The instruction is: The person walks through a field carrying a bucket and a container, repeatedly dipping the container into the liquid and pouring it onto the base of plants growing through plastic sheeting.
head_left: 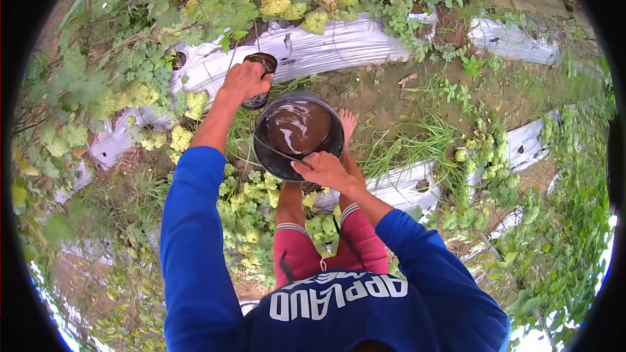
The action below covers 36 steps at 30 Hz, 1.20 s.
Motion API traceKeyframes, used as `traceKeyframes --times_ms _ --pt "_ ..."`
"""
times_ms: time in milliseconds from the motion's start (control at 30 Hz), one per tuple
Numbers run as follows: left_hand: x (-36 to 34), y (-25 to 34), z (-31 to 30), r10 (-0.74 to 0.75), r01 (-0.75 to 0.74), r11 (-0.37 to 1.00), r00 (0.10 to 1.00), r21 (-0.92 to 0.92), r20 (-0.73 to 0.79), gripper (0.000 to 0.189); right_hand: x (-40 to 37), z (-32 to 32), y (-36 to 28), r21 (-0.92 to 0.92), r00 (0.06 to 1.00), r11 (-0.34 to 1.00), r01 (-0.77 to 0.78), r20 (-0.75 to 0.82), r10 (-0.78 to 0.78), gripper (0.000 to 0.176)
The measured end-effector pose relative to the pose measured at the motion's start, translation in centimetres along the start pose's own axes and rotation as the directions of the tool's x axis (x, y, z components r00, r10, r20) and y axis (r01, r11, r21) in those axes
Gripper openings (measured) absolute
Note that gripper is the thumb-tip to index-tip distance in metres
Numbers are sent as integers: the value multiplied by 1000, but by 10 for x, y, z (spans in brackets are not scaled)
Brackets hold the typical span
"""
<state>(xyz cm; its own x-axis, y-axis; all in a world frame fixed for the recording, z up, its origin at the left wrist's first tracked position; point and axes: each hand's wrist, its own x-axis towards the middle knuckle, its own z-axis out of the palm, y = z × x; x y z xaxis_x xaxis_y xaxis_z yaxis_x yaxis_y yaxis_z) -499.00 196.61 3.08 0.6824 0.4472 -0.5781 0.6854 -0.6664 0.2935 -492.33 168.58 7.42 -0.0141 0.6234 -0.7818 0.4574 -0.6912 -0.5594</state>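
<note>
My left hand [248,81] is closed around a small, dark can [266,62], held just beyond the bucket's upper-left rim, above the edge of the silvery plastic sheet. The can's contents cannot be made out. A black bucket [336,140] hangs in front of my legs, with muddy brown liquid [298,129] inside that catches bright reflections. At the bucket's near right side, my right hand [324,169] grips its thin handle [277,148]. One bare foot [347,124] shows beside the bucket; the other is hidden.
Silvery plastic sheeting [352,42] with planting holes covers a raised row ahead. Another sheeted row [407,186] runs behind the bucket. Leafy vines [222,0], some yellowing, crowd the upper left. Grass [424,140] and bare soil [385,94] lie between the rows.
</note>
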Motion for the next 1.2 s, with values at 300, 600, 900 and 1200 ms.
traceKeyframes --times_ms 300,600,900,1200 --pt "92 2 4 78 -87 991 993 103 84 52 3 12 7 17 999 999 45 -18 -45 48" --pt "34 -14 13 27 -32 999 995 -45 -101 43 10 -3 12 42 995 994 96 20 -97 47" --pt "-79 -62 35 -234 209 943 970 -259 -69 41 9 -18 -12 2 998 999 49 30 -49 58" --pt "-9 -147 88 -248 248 969 966 9 69 48 11 -1 -13 -8 994 1000 -13 -106 12 59"
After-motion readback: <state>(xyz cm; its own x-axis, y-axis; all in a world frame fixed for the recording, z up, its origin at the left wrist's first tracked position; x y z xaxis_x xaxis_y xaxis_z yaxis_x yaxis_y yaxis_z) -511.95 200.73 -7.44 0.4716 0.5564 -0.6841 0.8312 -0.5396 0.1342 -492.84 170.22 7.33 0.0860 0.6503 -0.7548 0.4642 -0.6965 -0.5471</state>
